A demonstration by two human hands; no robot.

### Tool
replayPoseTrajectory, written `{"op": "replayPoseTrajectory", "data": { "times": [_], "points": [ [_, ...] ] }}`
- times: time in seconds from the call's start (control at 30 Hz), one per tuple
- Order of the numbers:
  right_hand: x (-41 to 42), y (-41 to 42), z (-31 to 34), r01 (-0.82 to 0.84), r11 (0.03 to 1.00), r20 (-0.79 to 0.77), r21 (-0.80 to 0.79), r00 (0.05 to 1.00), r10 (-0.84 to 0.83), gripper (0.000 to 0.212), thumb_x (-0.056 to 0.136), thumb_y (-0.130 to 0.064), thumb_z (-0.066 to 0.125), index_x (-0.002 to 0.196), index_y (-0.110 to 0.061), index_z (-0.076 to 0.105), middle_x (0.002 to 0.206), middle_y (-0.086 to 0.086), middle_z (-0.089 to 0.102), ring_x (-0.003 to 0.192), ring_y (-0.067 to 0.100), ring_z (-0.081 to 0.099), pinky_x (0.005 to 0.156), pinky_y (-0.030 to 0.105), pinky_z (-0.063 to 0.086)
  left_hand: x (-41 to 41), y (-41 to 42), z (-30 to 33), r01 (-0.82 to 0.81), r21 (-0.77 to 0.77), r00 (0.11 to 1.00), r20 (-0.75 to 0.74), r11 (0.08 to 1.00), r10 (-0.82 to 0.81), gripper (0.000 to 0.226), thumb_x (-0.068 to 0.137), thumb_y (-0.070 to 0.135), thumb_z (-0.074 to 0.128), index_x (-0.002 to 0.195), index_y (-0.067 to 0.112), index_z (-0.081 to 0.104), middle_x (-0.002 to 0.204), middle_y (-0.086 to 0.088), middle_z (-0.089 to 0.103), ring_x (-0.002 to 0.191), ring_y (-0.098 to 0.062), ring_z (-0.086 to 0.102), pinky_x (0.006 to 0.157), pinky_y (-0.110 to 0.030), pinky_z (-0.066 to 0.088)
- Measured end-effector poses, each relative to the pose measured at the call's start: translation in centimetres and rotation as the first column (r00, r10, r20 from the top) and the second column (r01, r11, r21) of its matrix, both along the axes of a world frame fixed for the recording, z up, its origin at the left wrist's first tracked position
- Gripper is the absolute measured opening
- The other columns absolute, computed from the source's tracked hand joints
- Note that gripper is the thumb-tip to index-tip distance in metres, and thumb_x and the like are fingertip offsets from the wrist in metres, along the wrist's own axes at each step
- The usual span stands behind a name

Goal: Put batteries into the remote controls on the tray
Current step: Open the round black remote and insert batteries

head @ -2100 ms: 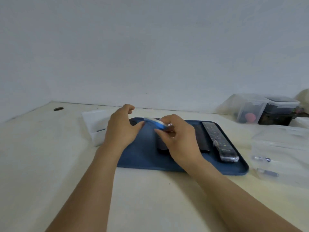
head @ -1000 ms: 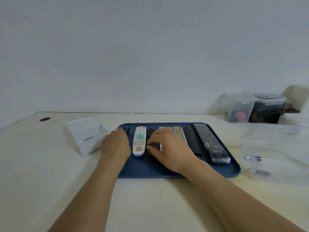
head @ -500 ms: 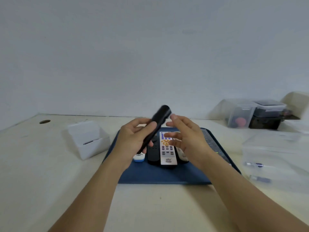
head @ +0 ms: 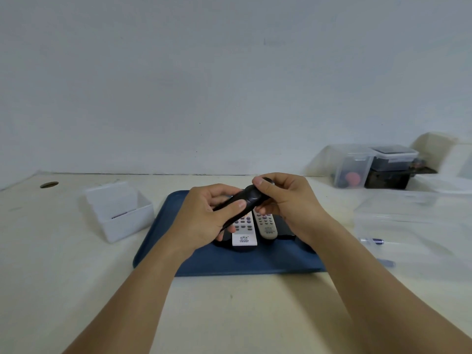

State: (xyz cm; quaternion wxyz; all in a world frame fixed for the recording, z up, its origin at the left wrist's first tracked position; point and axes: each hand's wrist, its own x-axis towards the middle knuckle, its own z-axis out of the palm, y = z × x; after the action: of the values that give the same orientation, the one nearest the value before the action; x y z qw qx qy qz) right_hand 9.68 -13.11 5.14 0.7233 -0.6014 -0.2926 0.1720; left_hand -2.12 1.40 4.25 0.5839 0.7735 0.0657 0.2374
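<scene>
Above the blue tray (head: 229, 264) I hold a slim black remote (head: 246, 196) in both hands. My left hand (head: 204, 218) wraps its lower body with the thumb on top. My right hand (head: 283, 200) pinches its far end between thumb and fingers. Under the hands, a white remote (head: 244, 235) and a beige remote (head: 265, 226) lie on the tray, with dark remotes partly hidden beside them. Two batteries (head: 376, 241) lie in the clear box (head: 413, 221) on the right.
A white open box (head: 120, 213) stands left of the tray, with a thin dark item inside. Lidded clear containers (head: 370, 166) sit at the back right against the wall. A round hole (head: 49, 184) marks the table's far left.
The black remote, held up tilted by my left hand, has come lower over the tray. My right hand, open before, now grips its far end.
</scene>
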Motion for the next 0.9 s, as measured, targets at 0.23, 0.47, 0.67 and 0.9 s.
{"op": "replayPoseTrajectory", "data": {
  "times": [0.23,0.47,0.67,0.9],
  "points": [
    [-0.3,0.3,0.2,0.04,0.992,-0.176,0.121,0.984,-0.018,0.03,0.088,-0.018,0.073,0.096,0.01,0.064,0.086,0.018,0.068,0.065,0.022,0.069,0.06,0.023,0.059,0.6,0.3,0.0,-0.175,-0.245,0.969,0.13,0.954,0.212,0.021,0.083,0.011,0.08,0.102,0.01,0.072,0.077,-0.003,0.077,0.06,-0.017,0.068,0.053,-0.024,0.053],
    [-4.5,1.4,-1.1,-0.348,0.912,-0.148,-0.219,0.935,0.321,0.031,0.093,-0.021,0.07,0.092,0.01,0.064,0.074,0.023,0.068,0.061,0.028,0.072,0.053,0.027,0.059,0.6,0.9,-0.8,-0.079,-0.401,0.997,-0.014,0.913,0.08,0.023,0.098,0.032,0.062,0.11,0.016,0.073,0.099,-0.008,0.075,0.089,-0.021,0.068,0.082,-0.037,0.053],
    [-1.8,0.1,0.5,0.215,0.946,0.229,-0.242,0.96,-0.16,0.045,0.077,-0.049,0.08,0.083,-0.008,0.064,0.077,0.007,0.072,0.061,0.017,0.067,0.052,0.031,0.054,0.7,-0.7,-0.3,0.019,-0.389,0.999,0.049,0.921,0.0,0.019,0.107,0.029,0.045,0.117,0.021,0.06,0.091,-0.013,0.072,0.067,-0.024,0.068,0.058,-0.037,0.056],
    [-1.9,0.7,-0.3,0.036,0.998,0.151,-0.046,0.988,-0.029,0.062,0.071,-0.003,0.088,0.123,-0.018,0.057,0.105,0.019,0.068,0.071,0.028,0.065,0.054,0.034,0.056,1.0,-2.3,-0.9,0.06,-0.309,0.995,-0.054,0.949,-0.081,0.043,0.11,0.036,0.03,0.114,0.011,0.065,0.077,-0.021,0.066,0.053,-0.023,0.052,0.046,-0.03,0.043]
  ]
}}
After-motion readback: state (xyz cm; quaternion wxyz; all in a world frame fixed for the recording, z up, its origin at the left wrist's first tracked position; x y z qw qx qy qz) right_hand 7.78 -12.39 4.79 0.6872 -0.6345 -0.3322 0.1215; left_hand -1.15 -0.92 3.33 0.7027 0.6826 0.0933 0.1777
